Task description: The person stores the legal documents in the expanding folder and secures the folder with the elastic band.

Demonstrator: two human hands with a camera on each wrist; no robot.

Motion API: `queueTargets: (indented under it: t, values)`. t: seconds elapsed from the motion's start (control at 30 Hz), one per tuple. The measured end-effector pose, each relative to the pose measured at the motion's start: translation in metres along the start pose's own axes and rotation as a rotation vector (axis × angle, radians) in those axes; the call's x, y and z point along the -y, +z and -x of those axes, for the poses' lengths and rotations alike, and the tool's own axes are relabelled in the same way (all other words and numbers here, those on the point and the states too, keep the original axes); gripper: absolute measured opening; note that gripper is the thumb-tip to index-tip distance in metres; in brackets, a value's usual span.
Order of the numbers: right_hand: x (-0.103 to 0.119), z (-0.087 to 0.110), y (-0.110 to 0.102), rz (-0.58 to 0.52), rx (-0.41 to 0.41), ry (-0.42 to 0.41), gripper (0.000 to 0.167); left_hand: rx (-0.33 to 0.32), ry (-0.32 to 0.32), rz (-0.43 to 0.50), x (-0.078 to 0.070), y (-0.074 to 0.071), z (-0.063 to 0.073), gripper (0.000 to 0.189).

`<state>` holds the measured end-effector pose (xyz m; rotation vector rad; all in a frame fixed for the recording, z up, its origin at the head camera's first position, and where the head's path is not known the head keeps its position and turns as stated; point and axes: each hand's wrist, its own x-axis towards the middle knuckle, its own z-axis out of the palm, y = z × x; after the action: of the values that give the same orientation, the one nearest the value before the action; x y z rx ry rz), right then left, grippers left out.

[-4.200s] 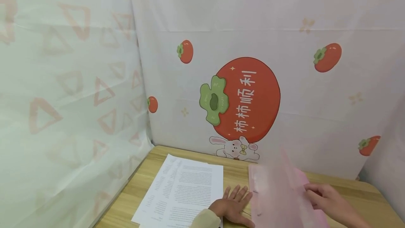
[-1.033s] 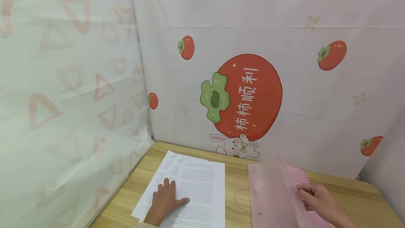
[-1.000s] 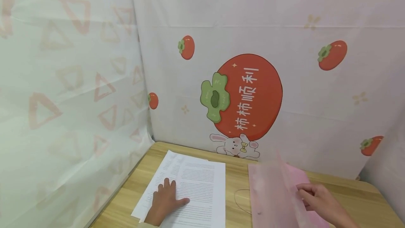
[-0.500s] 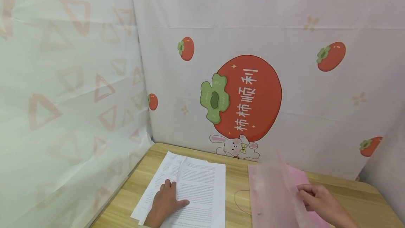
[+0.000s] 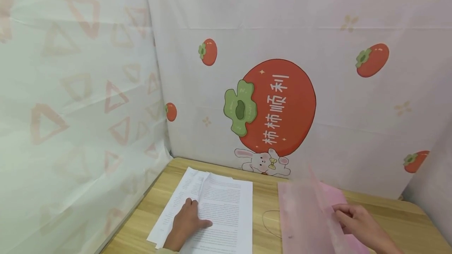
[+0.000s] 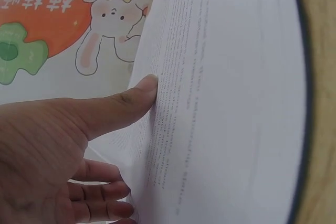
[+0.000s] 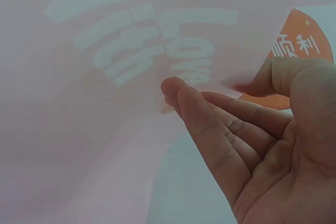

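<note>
Printed white paper sheets [image 5: 224, 211] lie in an overlapping stack at the table's middle left. My left hand [image 5: 187, 222] pinches the top sheet, whose left edge rises in a ridge. In the left wrist view, the thumb of my left hand [image 6: 52, 145] presses the printed face and the other fingers curl at the edge. To the right, a pink translucent plastic folder [image 5: 294, 218] lies opened. My right hand [image 5: 358, 222] holds its raised cover by the edge between thumb and fingers. White "With Love" lettering shows on the cover [image 7: 79, 103] in the right wrist view.
A thin cord [image 5: 263, 219] loops out from the folder's left edge onto the wooden table [image 5: 265, 195]. Behind the table hangs a white cloth [image 5: 197, 89] printed with persimmons and a rabbit. Another pale cloth [image 5: 88, 136] with triangles closes the left side.
My left hand has moved left from beside the folder onto the sheets. Over the last second its fingers have drawn in and pushed up the top sheet's edge. My right hand keeps holding the cover.
</note>
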<state>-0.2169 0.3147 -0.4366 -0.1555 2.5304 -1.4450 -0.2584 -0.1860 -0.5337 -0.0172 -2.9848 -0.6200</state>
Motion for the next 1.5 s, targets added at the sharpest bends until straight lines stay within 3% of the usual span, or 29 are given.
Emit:
queueTargets:
  t: [0.53, 0.97, 1.3, 1.5]
  values:
    - [0.0003, -0.0008, 0.0009, -0.001, 0.001, -0.01, 0.04, -0.047, -0.017, 0.058, 0.0002, 0.0057, 0.0004, 0.078]
    - [0.0023, 0.0013, 0.0005, -0.002, -0.013, 0.019, 0.041, 0.012, -0.067, 0.121, 0.002, 0.0068, -0.0052, 0.09]
    - [0.0012, -0.0016, 0.0014, 0.005, 0.015, -0.067, 0.038, 0.047, -0.113, 0.142, -0.0053, 0.0034, -0.0063, 0.089]
    - [0.0007, -0.0032, -0.0003, 0.013, 0.026, -0.058, 0.037, 0.04, -0.12, 0.187, -0.0046, 0.0027, -0.0067, 0.085]
